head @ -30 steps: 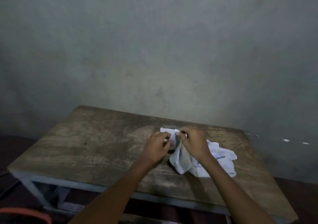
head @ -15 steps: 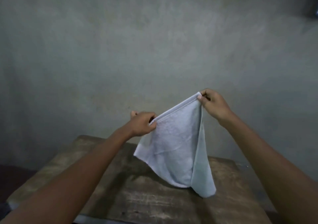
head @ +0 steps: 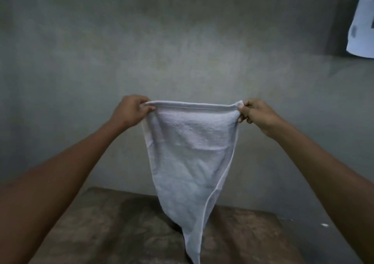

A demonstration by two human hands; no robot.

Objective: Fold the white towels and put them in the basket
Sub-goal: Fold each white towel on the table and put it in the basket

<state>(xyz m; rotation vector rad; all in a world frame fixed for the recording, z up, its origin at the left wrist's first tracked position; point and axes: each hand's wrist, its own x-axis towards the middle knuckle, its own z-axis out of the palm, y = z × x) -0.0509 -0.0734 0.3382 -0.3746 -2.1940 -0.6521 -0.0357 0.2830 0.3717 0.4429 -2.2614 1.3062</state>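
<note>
A: Where is the white towel (head: 190,152)?
B: Held up above the wooden surface (head: 121,223), top hem stretched level. The left hand (head: 131,109) and right hand (head: 257,114) each pinch one corner, fingers (head: 241,112) curled.

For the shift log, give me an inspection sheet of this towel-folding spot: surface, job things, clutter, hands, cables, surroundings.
Surface: worn brown wooden table, partly in view, with dark patches.
Job's things: one white towel held up in the air, top hem stretched level, lower end hanging to a point over the table; contact with the table cannot be told. The basket is not in view.
Clutter: nothing seen.
Grippers: left hand pinches the towel's top left corner; right hand pinches its top right corner.
Cables: nothing seen.
Surroundings: bare grey wall; a white sheet hangs at the upper right.
</note>
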